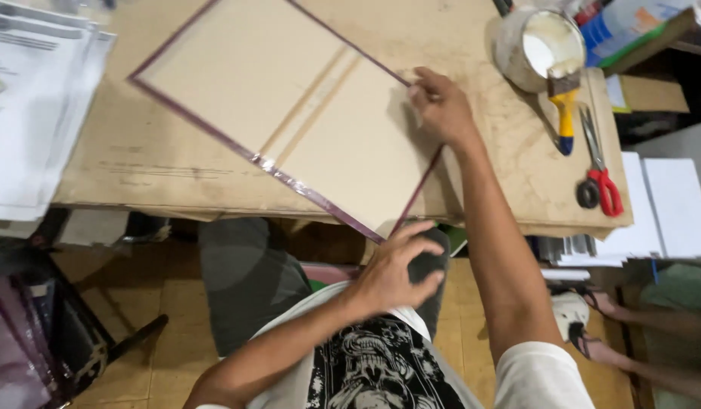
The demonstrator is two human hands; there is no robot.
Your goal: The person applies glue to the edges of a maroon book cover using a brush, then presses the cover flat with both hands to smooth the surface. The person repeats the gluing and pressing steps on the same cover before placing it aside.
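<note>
Scene: a head-worn camera looks down on a worn brown cardboard-covered worktable (138, 174), with the person's two bare arms reaching in from six o'clock.

Board: a large flat tan cardboard sheet edged in dark purple tape (290, 113) lies turned diamond-wise on the table, its nearest corner hanging over the table's front edge at about six o'clock.

Right hand: the right hand (440, 106) rests on the board's three o'clock corner, fingers curled together and pressing the taped edge; whether it pinches the tape cannot be told.

Left hand: the left hand (396, 269) sits at the overhanging corner, fingers spread and cupped on a dark grey rounded pad (430, 265) just below the board's edge.

Doing it well: judging from the pose, smoothing the purple edging would go best with the right hand holding the board flat and firm while the left works along the edge in even strokes, keeping the overhanging corner from flexing.

Nearby, one to two o'clock: a white paste-filled round pot (540, 45), a yellow-handled paintbrush (564, 102) leaning at its rim, and red-handled scissors (599, 170) beside it.

Nearby, nine to ten o'clock: stacks of white printed paper (32, 106).

Other person: sandalled feet (600, 326) at four o'clock.
</note>
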